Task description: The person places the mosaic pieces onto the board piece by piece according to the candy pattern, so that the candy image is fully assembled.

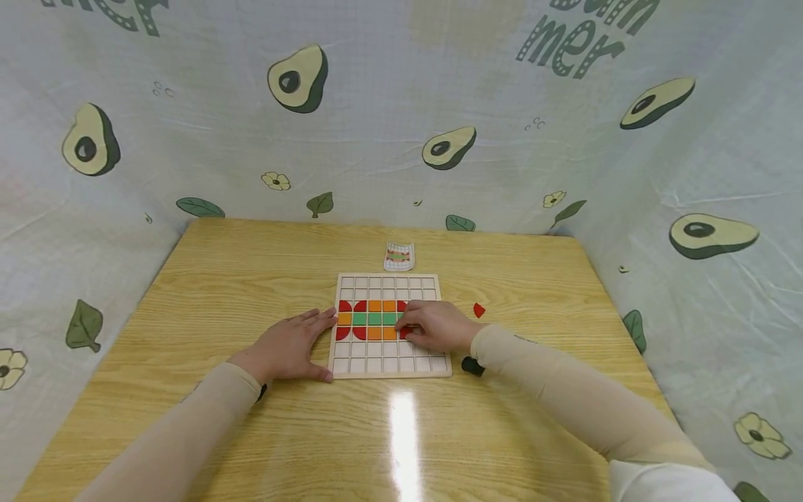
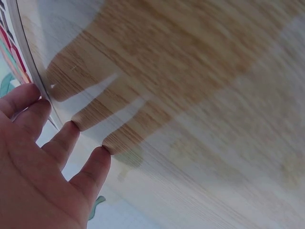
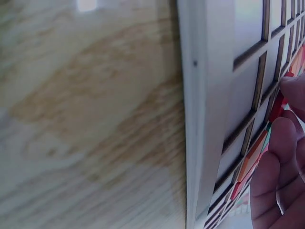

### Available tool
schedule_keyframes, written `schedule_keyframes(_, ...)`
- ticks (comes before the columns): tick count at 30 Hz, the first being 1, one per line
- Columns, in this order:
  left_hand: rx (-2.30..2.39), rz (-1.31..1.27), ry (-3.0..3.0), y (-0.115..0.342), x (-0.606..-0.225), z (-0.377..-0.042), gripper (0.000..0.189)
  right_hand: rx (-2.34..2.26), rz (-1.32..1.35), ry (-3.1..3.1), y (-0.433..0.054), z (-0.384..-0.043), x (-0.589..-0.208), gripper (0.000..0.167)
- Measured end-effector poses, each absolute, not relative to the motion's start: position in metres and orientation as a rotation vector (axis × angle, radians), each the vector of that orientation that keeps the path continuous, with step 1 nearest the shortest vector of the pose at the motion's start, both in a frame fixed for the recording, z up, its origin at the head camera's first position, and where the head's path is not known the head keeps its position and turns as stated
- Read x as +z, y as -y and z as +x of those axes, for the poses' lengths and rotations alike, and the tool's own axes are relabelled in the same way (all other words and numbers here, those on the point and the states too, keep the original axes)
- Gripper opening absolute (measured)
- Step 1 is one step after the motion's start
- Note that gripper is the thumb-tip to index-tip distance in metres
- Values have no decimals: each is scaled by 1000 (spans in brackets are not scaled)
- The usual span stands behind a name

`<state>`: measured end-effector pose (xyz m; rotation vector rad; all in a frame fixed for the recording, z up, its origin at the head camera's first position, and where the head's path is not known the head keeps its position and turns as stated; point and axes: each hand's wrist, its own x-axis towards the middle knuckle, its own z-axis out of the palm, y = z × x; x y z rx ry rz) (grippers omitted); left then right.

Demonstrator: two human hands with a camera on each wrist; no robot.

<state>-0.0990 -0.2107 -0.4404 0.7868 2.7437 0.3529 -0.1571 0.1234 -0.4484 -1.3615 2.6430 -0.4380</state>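
Note:
A pale wooden grid board (image 1: 389, 375) lies on the table, its middle rows filled with red rounded pieces, orange squares (image 1: 374, 306) and green squares (image 1: 374, 318). My left hand (image 1: 282, 348) rests by the board's left edge, fingers spread and fingertips right at the frame. Over the right part of the filled rows is my right hand (image 1: 442, 324), its fingers curled down. Thumb and forefinger pinch a red piece (image 3: 278, 106) at the cells, partly hidden by the fingers. Some pieces beneath this hand are covered.
One loose red piece (image 1: 479, 310) with a curved edge lies right of the board. Behind the board is a small card (image 1: 399, 256) printed with a coloured grid pattern. The wooden table (image 1: 263, 432) has a cloth with avocado prints (image 1: 370, 139) behind it and at its sides.

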Motion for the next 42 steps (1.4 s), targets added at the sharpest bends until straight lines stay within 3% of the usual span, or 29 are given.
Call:
schedule_keyframes(12, 341, 787, -2742, 212, -441, -99, 107, -470, -1276, -2625, -129, -156, -437, 26)
schedule_keyframes(27, 353, 773, -2744, 210, -442, -100, 110, -441, -840, -2882, -250, -174, -436, 30)
schedule_keyframes(42, 355, 766, -2750, 210, -438, -98, 108, -372, -812, -2893, -250, -175, -447, 28)
